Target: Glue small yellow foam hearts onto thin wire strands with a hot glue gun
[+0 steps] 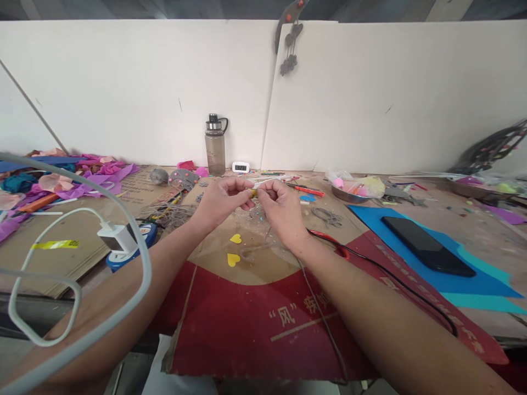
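My left hand (pixel 224 200) and my right hand (pixel 282 211) meet above the middle of the bench, both pinched on a small yellow piece (pixel 252 192) held between their fingertips. A thin twine strand (pixel 263 247) hangs from the hands down onto the cardboard sheet (pixel 255 323). Two yellow foam hearts (pixel 234 249) lie on the cardboard just below my hands.
A water bottle (pixel 215 145) and a small digital clock (pixel 241 167) stand at the back wall. A black phone (pixel 426 244) rests on blue paper (pixel 486 280) at right. Crepe paper scraps (pixel 61 178) pile at left; a white charger (pixel 117 237) and cable sit near left. A metal dish (pixel 354 189) holds bits.
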A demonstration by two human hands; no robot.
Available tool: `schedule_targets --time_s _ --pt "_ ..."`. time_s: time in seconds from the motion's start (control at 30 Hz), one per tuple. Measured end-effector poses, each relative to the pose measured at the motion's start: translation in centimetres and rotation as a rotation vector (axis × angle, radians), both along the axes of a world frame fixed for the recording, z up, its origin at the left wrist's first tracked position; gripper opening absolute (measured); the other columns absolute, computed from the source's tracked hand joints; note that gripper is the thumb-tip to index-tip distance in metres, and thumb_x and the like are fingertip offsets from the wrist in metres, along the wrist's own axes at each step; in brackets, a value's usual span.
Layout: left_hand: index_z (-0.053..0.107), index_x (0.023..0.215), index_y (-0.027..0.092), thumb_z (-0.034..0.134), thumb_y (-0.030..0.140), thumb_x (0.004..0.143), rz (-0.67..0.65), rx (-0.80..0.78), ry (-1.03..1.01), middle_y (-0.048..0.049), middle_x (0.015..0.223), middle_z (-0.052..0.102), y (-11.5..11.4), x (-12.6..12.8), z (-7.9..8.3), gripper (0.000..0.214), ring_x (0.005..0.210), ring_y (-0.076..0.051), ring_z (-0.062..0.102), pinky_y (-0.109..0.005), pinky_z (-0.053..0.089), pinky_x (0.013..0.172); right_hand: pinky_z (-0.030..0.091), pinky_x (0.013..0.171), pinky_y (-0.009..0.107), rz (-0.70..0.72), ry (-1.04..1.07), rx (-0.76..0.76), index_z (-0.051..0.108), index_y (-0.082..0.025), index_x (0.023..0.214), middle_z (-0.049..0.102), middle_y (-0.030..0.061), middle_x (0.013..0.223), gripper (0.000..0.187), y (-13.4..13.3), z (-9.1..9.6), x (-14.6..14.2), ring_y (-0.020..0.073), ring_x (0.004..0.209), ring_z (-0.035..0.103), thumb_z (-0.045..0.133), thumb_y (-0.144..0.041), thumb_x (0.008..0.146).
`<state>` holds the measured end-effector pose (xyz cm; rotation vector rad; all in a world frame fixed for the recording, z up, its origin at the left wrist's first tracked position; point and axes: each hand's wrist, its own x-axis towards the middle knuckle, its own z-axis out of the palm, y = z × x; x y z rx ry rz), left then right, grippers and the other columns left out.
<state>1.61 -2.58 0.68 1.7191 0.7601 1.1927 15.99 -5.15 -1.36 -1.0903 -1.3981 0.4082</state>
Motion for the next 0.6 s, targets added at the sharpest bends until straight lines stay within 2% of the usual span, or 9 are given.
schedule_targets --time_s 0.13,0.23,0.33,0.43,0.6 --pt "0.068 0.075 0.014 0.072 0.035 0.072 0.045 0.034 0.051 -0.0036 0.066 0.068 0.1 0.0 -0.1 0.022 0.061 -0.015 0.066 -0.028 0.057 0.061 0.034 0.061 0.026 -0.017 -0.096 0.035 0.055 -0.019 0.070 0.047 -0.0036 0.062 0.010 -0.2 0.1 0.0 0.0118 0.059 0.040 0.054 -0.024 0.079" --pt "0.068 0.073 0.014 0.070 0.034 0.073 0.089 0.060 0.039 -0.0038 0.067 0.068 0.4 -0.3 -0.3 0.020 0.061 -0.015 0.067 -0.029 0.058 0.063 0.035 0.062 0.027 0.010 -0.114 0.031 0.055 -0.020 0.083 0.042 -0.0056 0.062 0.008 -0.3 0.0 -0.1 0.0122 0.059 0.041 0.054 -0.028 0.081" --pt "0.067 0.075 0.014 0.069 0.033 0.074 0.133 0.066 0.014 -0.0036 0.068 0.068 0.6 -0.5 -0.4 0.018 0.062 -0.016 0.068 -0.030 0.058 0.063 0.036 0.063 0.027 0.039 -0.101 0.036 0.051 -0.020 0.093 0.041 -0.0070 0.063 0.014 -0.3 -0.1 -0.1 0.0120 0.059 0.042 0.054 -0.027 0.082" --pt "0.066 0.075 0.015 0.069 0.032 0.074 0.143 0.062 -0.038 -0.0027 0.066 0.068 1.0 -0.5 -0.6 0.017 0.064 -0.017 0.069 -0.030 0.058 0.064 0.037 0.065 0.027 0.066 -0.100 0.050 0.051 -0.020 0.085 0.047 -0.0046 0.068 0.007 -0.5 -0.1 -0.1 0.0120 0.063 0.044 0.052 -0.027 0.084" --pt "0.065 0.074 0.015 0.071 0.031 0.071 0.122 0.009 -0.172 -0.0017 0.066 0.068 1.4 -0.5 -0.6 0.017 0.063 -0.015 0.068 -0.028 0.057 0.065 0.037 0.067 0.027 0.095 -0.146 0.058 0.052 -0.020 0.076 0.053 -0.0019 0.071 0.013 -0.9 -0.1 -0.2 0.0126 0.067 0.046 0.050 -0.027 0.086"
